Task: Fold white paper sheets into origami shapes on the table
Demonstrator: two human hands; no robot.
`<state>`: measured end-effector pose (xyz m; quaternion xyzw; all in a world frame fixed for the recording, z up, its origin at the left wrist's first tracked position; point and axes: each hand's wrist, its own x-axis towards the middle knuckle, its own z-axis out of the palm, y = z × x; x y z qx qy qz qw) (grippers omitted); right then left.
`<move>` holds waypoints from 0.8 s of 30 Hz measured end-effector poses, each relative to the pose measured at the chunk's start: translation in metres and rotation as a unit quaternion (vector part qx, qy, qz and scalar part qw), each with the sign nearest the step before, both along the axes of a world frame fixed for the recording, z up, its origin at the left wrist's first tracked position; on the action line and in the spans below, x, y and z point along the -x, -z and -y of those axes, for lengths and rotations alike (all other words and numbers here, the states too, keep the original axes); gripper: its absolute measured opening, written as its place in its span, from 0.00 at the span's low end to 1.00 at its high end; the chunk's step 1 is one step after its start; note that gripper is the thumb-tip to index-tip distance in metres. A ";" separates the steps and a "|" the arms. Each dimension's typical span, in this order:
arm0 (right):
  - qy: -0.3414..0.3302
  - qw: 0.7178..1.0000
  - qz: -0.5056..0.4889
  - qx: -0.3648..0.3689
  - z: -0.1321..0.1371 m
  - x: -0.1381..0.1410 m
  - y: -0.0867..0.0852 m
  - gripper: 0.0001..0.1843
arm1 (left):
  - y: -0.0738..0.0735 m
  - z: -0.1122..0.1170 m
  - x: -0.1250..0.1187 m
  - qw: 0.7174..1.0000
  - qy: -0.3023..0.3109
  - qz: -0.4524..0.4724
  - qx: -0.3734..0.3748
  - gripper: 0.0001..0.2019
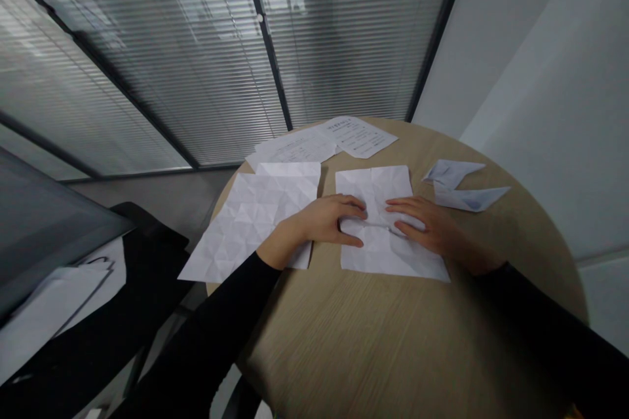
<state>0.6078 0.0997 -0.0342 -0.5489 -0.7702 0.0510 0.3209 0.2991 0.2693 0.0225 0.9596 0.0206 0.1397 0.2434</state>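
A white sheet of paper (373,255) with fold creases lies on the round wooden table in front of me. My left hand (331,219) rests on its left edge, thumb and fingers apart. On the right part of the same sheet lies my right hand (425,222), its fingers stretched toward the middle. Between the hands a crease stands slightly raised across the sheet. A larger creased sheet (246,222), covered in a triangle pattern of folds, lies to the left, partly behind my left wrist.
Two folded paper pieces (472,198) lie at the table's right. Printed sheets (361,136) overlap at the far edge of the table (368,334). A black chair (147,275) with papers (59,308) stands left. Glass with blinds (221,65) rises behind.
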 end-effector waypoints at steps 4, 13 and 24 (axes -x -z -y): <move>-0.023 0.998 -0.048 0.037 0.006 -0.009 -0.006 0.21 | -0.002 -0.003 0.002 1.000 0.005 0.003 0.022 0.15; -0.006 0.990 -0.083 0.111 0.023 -0.020 -0.014 0.29 | -0.005 -0.008 0.004 0.989 -0.043 0.031 0.137 0.22; -0.041 0.996 -0.050 0.054 0.020 -0.011 -0.025 0.20 | -0.005 -0.007 0.006 0.979 -0.139 0.037 0.143 0.29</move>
